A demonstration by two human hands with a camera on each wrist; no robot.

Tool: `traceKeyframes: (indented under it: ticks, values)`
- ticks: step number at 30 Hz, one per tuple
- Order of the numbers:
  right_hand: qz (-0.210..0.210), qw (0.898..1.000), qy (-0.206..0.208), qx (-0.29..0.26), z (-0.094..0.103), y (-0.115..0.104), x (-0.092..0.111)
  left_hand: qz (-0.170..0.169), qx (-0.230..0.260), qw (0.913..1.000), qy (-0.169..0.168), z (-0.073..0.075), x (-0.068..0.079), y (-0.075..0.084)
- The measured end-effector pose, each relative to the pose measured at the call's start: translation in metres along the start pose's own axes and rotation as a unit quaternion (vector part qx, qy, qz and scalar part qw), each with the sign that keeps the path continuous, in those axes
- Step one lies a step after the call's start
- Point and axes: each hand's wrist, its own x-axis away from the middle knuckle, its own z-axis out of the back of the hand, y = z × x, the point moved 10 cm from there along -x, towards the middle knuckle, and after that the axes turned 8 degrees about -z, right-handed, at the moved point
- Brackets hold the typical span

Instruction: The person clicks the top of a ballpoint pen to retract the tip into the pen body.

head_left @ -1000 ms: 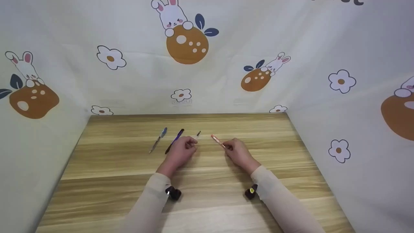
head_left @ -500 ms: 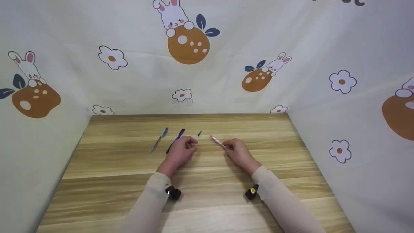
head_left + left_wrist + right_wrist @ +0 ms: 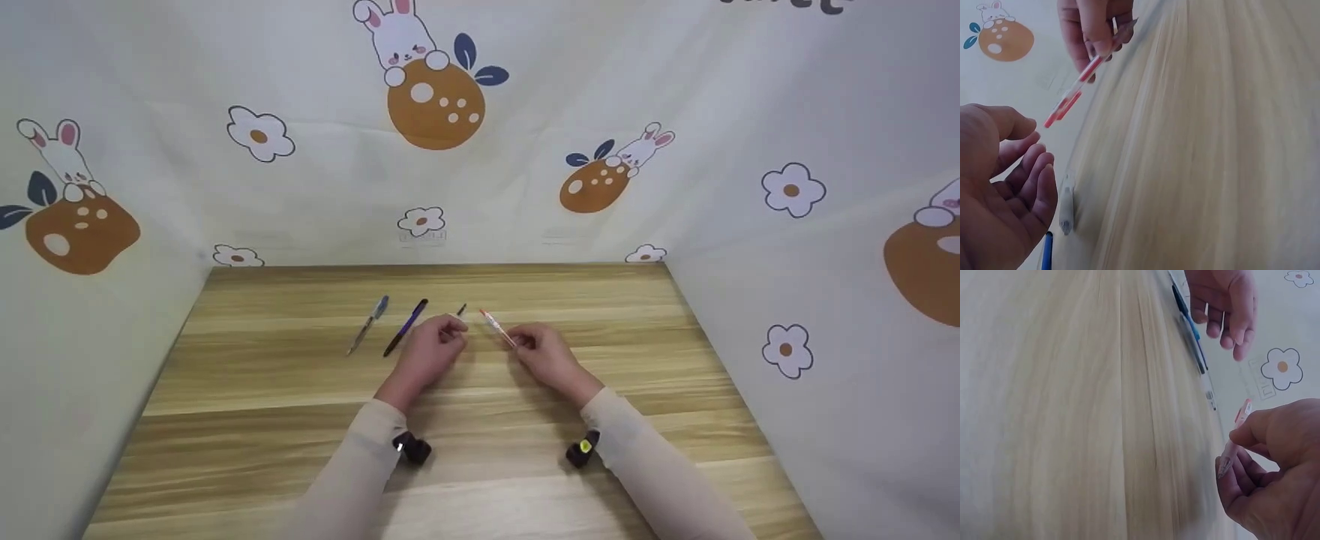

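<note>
My right hand [image 3: 551, 361] pinches a white-and-red pen [image 3: 496, 325] between thumb and fingers, above the wooden table. The red end of this pen [image 3: 1067, 103] points toward my left hand [image 3: 1008, 180] in the left wrist view, with a small gap between them. Loosely bent, the fingers of the left hand hold nothing. A clear-white pen [image 3: 1066, 205] lies on the table beside the left hand; in the head view that hand hides most of it. Just left of the hand lies a dark blue pen [image 3: 406, 327].
A light blue clear pen [image 3: 367, 325] lies farther left on the table [image 3: 495, 480], roughly parallel to the dark blue one. Pale printed cloth [image 3: 330, 187] stands around the back and sides. A small black camera [image 3: 413, 449] sits on each wrist.
My left hand has shifted slightly right, uncovering more of the dark blue pen. My right hand has moved a little left, and the white-and-red pen has come closer to the left hand.
</note>
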Motion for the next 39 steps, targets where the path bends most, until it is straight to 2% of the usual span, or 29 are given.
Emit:
traceKeyframes:
  ticks: [9,17,21,30,39]
  values:
    - [-0.016,0.995,-0.012,-0.094,-0.013,-0.007,0.007,0.036,0.086,0.9940,0.059,-0.004,-0.004,-0.004]
    - [-0.053,0.978,-0.040,-0.198,-0.030,-0.013,0.015,0.045,0.171,0.9810,0.080,-0.009,-0.006,-0.002]
    - [-0.055,0.975,-0.041,-0.209,-0.037,-0.018,0.018,0.040,0.205,0.9746,0.081,-0.012,-0.007,0.000]
    - [-0.056,0.974,-0.024,-0.220,-0.044,-0.023,0.021,0.042,0.245,0.9646,0.088,-0.011,-0.007,0.006]
    - [-0.063,0.965,-0.035,-0.251,-0.051,-0.023,0.025,0.036,0.263,0.9598,0.091,-0.012,-0.006,0.009]
